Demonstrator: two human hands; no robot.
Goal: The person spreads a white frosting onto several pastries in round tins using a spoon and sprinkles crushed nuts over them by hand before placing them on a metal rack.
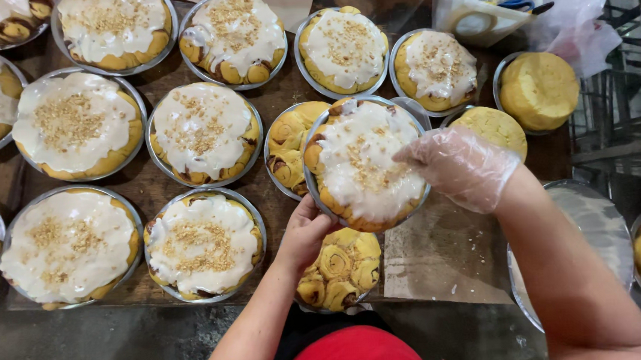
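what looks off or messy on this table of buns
One iced pan is held up by the left hand, overlapping plain rolls beneath. The gloved right hand sits over its edge. The other iced pans lie flat in rows.

Around the work, the dark wooden desk (pixel 162 176) carries many round metal pans of iced rolls sprinkled with crumbs, such as one at the near left (pixel 68 246) and one at the far middle (pixel 234 37). Two pans of bare, uniced rolls (pixel 339 269) (pixel 288 146) lie nearby. To the right sit plain yellow cakes (pixel 539 89) and a white plastic bag (pixel 573 27).
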